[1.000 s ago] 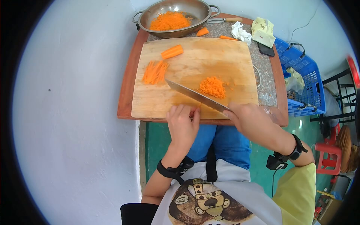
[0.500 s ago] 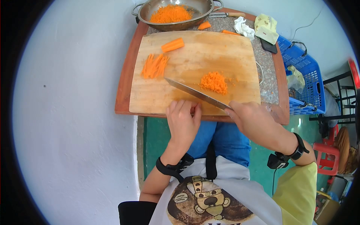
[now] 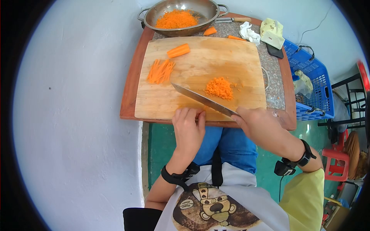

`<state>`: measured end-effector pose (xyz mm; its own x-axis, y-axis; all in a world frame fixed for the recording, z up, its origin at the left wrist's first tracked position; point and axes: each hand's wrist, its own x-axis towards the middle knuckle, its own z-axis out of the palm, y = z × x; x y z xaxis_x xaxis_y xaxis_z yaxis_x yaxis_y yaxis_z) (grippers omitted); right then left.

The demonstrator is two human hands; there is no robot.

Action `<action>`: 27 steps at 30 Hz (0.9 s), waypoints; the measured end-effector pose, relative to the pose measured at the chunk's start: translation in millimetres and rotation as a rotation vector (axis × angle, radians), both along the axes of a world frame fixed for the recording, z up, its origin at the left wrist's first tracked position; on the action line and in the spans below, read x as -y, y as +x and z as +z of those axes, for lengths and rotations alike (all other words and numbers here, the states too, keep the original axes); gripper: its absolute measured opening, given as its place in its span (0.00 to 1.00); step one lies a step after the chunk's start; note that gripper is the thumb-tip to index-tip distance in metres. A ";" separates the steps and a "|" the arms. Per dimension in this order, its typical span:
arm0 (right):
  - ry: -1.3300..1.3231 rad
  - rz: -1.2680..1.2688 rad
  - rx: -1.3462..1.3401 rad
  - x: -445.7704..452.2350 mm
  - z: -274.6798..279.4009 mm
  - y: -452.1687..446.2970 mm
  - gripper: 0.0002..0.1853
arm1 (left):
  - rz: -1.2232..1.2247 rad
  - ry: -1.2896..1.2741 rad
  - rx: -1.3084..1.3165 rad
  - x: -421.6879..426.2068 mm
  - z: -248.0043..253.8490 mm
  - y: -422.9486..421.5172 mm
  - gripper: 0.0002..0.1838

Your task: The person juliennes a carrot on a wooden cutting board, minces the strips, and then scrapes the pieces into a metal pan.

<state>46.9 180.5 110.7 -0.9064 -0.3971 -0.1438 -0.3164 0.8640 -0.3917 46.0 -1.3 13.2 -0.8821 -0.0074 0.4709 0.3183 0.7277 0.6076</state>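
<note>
My right hand (image 3: 256, 125) is wrapped round the handle of a kitchen knife (image 3: 206, 101). Its long blade slants up and left over the wooden cutting board (image 3: 216, 50). Beside the blade, at the board's near edge, my left hand (image 3: 189, 125) has its fingers curled down and together; whatever lies under them is hidden. Just beyond the blade sits a small heap of finely chopped carrot (image 3: 219, 88). Near the knife's tip, on the left of the board, are carrot strips (image 3: 160, 72). Farther back lies a thick piece of carrot (image 3: 178, 50).
Behind the board stands a two-handled metal pan (image 3: 210, 25) holding chopped carrot. A peeler with a wooden handle (image 3: 241, 19), a carrot end (image 3: 210, 31), crumpled tissue (image 3: 249, 33), a tissue pack (image 3: 272, 33) and a phone (image 3: 274, 51) lie around it. A blue basket (image 3: 320, 82) stands right.
The whole view has shifted slightly, so the board and pan sit a little lower. Both hands and the knife keep nearly the same place over the board.
</note>
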 end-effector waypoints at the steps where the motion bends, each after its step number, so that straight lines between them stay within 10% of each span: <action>1: 0.000 0.000 0.001 -0.1 -0.2 0.3 0.12 | 0.004 0.017 0.012 0.2 0.3 0.5 0.02; 27: -0.053 0.007 0.003 -2.5 1.5 -1.6 0.12 | 0.024 -0.079 0.017 2.4 2.0 0.8 0.04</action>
